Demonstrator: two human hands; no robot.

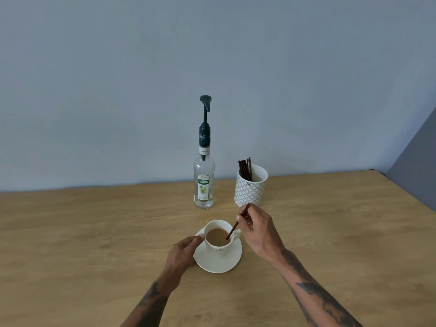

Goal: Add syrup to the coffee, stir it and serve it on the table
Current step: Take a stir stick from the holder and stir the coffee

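Note:
A white cup (220, 247) of milky coffee (216, 236) stands on a white saucer (220, 264) near the middle of the wooden table (94, 232). My left hand (182, 252) rests against the cup's left side and the saucer's rim. My right hand (258, 228) pinches a dark brown stir stick (232, 231), whose lower end dips into the coffee at the cup's right side. Behind the cup stands a clear syrup bottle (204, 182) with a dark green pump on top, nearly empty.
A white patterned holder (250, 188) with several dark stir sticks stands right of the bottle, just behind my right hand. A grey-blue wall runs along the table's far edge. The table's right edge slants in at the far right.

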